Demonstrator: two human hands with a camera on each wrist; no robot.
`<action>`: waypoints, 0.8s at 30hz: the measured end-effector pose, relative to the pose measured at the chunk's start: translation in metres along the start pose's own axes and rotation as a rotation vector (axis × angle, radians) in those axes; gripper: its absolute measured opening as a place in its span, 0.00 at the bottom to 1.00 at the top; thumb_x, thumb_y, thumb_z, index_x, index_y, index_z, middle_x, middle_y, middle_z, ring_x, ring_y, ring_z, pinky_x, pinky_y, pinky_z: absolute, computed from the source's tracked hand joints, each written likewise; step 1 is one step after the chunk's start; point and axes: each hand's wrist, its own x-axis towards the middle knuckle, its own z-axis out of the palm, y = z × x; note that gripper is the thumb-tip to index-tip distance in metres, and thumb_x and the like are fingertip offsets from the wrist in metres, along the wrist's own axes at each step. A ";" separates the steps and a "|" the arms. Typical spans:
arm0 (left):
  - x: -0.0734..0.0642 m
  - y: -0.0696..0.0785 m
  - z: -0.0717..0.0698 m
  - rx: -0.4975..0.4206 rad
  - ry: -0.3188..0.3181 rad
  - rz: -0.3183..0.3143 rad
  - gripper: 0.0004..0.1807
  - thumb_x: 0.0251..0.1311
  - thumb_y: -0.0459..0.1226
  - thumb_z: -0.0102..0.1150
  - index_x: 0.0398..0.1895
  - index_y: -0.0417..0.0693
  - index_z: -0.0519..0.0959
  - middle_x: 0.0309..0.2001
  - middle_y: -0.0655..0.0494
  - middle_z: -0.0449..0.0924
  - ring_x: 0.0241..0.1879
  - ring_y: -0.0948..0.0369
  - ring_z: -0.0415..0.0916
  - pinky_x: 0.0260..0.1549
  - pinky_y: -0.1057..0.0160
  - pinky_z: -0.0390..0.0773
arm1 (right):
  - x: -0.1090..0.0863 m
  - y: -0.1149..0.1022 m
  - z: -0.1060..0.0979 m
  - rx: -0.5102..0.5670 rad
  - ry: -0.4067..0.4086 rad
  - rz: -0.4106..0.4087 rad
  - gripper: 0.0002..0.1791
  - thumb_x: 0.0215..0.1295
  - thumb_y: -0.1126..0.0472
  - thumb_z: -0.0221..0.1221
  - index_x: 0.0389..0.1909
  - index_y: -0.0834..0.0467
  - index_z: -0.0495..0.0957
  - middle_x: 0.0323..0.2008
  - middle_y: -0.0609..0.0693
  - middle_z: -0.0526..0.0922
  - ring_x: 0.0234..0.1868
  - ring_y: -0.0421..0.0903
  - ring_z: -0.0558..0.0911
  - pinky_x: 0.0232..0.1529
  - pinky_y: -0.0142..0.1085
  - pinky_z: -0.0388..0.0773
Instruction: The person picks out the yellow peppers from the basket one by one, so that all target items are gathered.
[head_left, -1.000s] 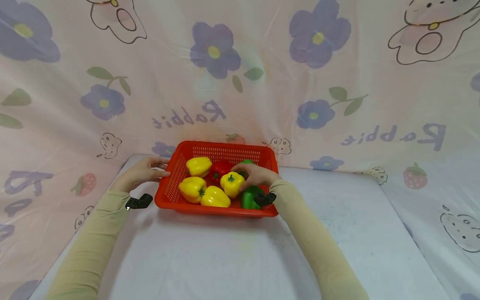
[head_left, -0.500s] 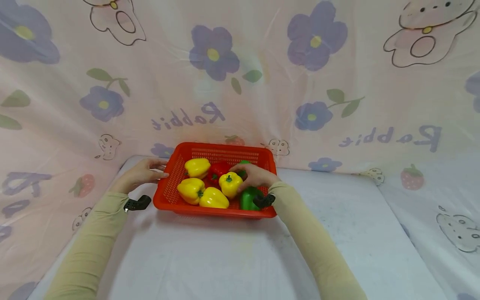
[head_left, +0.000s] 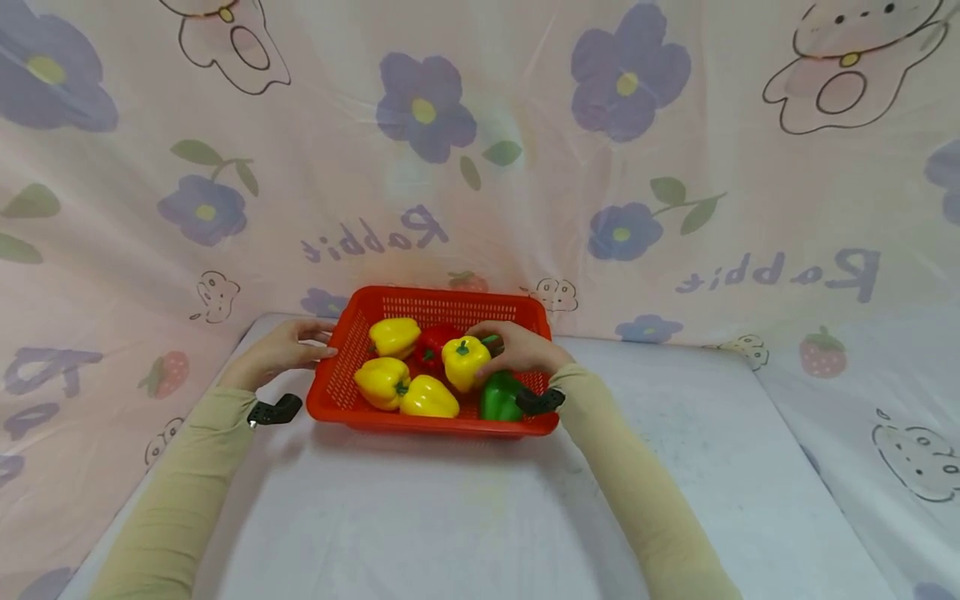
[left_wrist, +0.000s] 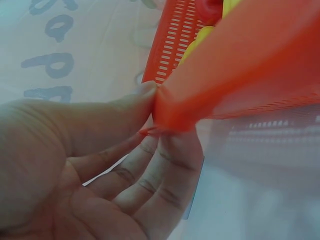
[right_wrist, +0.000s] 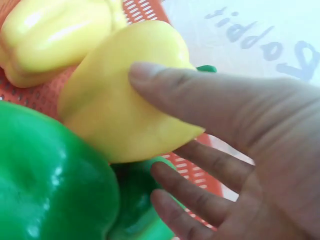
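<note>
A red plastic basket (head_left: 435, 425) with slotted walls holds several bell peppers. My left hand (head_left: 283, 348) grips its left rim, thumb above and fingers below, as the left wrist view shows. My right hand (head_left: 525, 348) holds a yellow bell pepper (head_left: 465, 367) between thumb and fingers, stem facing away from the palm's side. In the right wrist view the thumb presses this pepper's (right_wrist: 125, 100) side; the far side is hidden. Beneath the right hand lies a green bell pepper (head_left: 498, 398); another green pepper (right_wrist: 137, 195) is mostly hidden behind it.
Left of the held pepper lie a red bell pepper (head_left: 431, 343) and three yellow ones, including a yellow pepper (head_left: 393, 336) at the back. The basket stands on a white-covered table (head_left: 420, 517), near the patterned curtain (head_left: 525, 200) behind.
The right hand has moved slightly up and to the right, and the yellow bell pepper has risen a little with it. The left hand stays on the basket rim.
</note>
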 end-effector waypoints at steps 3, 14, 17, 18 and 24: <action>-0.002 -0.002 0.001 -0.008 0.000 0.007 0.30 0.63 0.33 0.59 0.65 0.30 0.62 0.55 0.32 0.69 0.44 0.50 0.78 0.43 0.55 0.81 | -0.005 0.001 -0.004 0.034 0.010 -0.040 0.33 0.52 0.59 0.72 0.61 0.53 0.72 0.57 0.50 0.73 0.54 0.50 0.76 0.53 0.39 0.76; 0.000 -0.002 0.001 -0.007 -0.008 0.021 0.30 0.64 0.33 0.58 0.66 0.30 0.61 0.55 0.31 0.68 0.44 0.50 0.78 0.42 0.57 0.81 | -0.023 0.003 -0.026 0.112 0.064 -0.082 0.32 0.52 0.53 0.72 0.59 0.50 0.72 0.56 0.49 0.73 0.56 0.53 0.74 0.57 0.44 0.73; 0.000 -0.001 0.001 0.000 -0.005 0.016 0.29 0.64 0.33 0.58 0.65 0.31 0.62 0.55 0.31 0.68 0.44 0.50 0.78 0.42 0.57 0.81 | -0.028 0.005 -0.031 0.134 0.081 -0.061 0.32 0.52 0.51 0.71 0.58 0.50 0.72 0.56 0.48 0.73 0.55 0.52 0.76 0.54 0.42 0.75; 0.000 -0.001 0.001 0.002 -0.006 0.018 0.29 0.64 0.33 0.58 0.66 0.31 0.62 0.56 0.31 0.68 0.44 0.50 0.78 0.42 0.57 0.81 | -0.030 0.006 -0.033 0.144 0.091 -0.049 0.31 0.52 0.50 0.71 0.58 0.49 0.72 0.56 0.48 0.73 0.54 0.51 0.76 0.53 0.41 0.76; -0.002 0.002 0.002 -0.005 -0.008 0.024 0.30 0.64 0.33 0.58 0.66 0.29 0.61 0.56 0.30 0.68 0.44 0.50 0.78 0.42 0.56 0.81 | -0.041 0.011 -0.042 0.184 0.144 -0.013 0.31 0.54 0.47 0.70 0.58 0.48 0.71 0.57 0.49 0.71 0.54 0.51 0.77 0.54 0.46 0.75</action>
